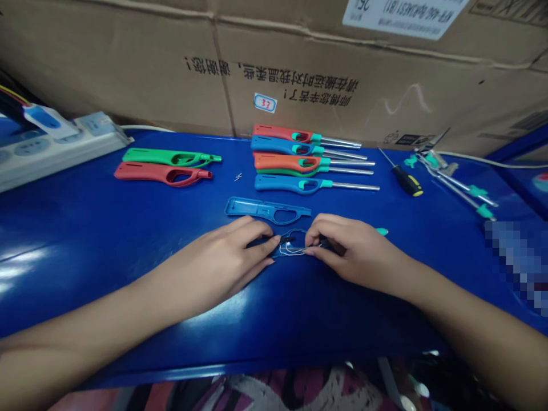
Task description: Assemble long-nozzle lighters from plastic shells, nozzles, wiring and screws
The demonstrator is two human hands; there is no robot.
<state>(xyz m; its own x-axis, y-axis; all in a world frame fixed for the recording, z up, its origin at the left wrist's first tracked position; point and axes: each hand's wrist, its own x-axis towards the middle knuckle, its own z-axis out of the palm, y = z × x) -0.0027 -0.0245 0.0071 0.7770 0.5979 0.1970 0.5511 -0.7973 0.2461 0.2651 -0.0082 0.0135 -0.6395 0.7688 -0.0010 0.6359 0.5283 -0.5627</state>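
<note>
Between my hands an opened blue lighter half (295,233) lies low over the table, with thin pale wires (295,252) and a small black part inside it. My left hand (233,251) grips its left end, fingertips at the black part; the palm hides the rest. My right hand (349,242) pinches a wire at the other end, thumb against forefinger. A teal tip (382,232) shows beyond the right knuckles. Just behind lies the matching empty blue shell half (269,210), its inside facing up.
Several finished-looking lighters (282,184) with metal tubes lie behind. Green (160,156) and red (158,173) handles sit left, near small screws (238,177). At right are a screwdriver (406,181) and loose tubes (462,185). A power strip (55,148) and cardboard box (162,74) border the table.
</note>
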